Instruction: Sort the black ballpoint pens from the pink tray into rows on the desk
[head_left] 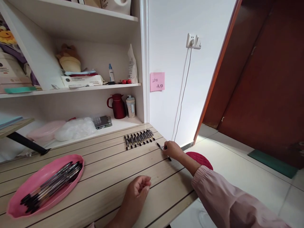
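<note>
My right hand (pixel 173 150) is over the table's right edge, its fingers closed on a ballpoint pen (pixel 168 156) with dark ends. The pen slants across the wood, and the fingers hide its middle. Just left of it, several pens (pixel 139 139) lie side by side in a neat row. My left hand (pixel 136 197) is low over the front of the table, fingers curled in and thumb close by, with nothing seen in them. On the left, a pink oval tray (pixel 14 202) holds a loose heap of pens (pixel 55 183).
Behind the wooden table (pixel 106 171) stands a white shelf with a red jug (pixel 118 107), a cup (pixel 130 107) and a clear plastic bag (pixel 76 129). A dark red round seat (pixel 199 159) is beyond the right edge. A cord (pixel 182 98) hangs down the wall.
</note>
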Demonstrator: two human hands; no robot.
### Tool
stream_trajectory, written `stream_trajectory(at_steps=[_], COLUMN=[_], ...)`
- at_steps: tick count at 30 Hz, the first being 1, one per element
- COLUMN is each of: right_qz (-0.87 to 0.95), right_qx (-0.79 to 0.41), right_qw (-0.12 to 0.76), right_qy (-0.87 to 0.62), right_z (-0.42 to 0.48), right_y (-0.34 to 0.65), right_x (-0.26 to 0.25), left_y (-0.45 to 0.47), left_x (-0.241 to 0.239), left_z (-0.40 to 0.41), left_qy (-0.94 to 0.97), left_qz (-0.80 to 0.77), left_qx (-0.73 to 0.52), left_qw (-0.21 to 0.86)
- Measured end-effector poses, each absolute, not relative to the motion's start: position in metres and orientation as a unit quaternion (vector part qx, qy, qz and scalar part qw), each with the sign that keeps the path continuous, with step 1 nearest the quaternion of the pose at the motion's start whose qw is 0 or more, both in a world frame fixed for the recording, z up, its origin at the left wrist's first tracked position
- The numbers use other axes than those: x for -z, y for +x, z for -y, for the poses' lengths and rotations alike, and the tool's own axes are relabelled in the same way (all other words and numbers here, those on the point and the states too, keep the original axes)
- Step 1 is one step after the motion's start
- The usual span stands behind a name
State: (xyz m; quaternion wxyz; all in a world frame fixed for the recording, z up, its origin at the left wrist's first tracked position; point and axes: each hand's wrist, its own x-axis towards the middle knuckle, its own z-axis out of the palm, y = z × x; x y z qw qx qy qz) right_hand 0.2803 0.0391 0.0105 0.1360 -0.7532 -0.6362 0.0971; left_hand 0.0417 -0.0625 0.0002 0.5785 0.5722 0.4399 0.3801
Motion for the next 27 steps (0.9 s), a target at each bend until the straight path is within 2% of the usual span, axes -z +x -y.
stream_trajectory(at_steps=[27], right_qz=[0.627], right_qx=[-0.106], right_qw=[0.154], right_qy=[-0.756], right_z=[-0.0396], right_y=[0.2836], right_x=[-0.0101], left_y=[0.0411], left_x=[0.0021], left_z=[0.0622], left_qy=[0.571], left_qz=[-0.436], left_qx=[-0.384], left_qw=[0.58])
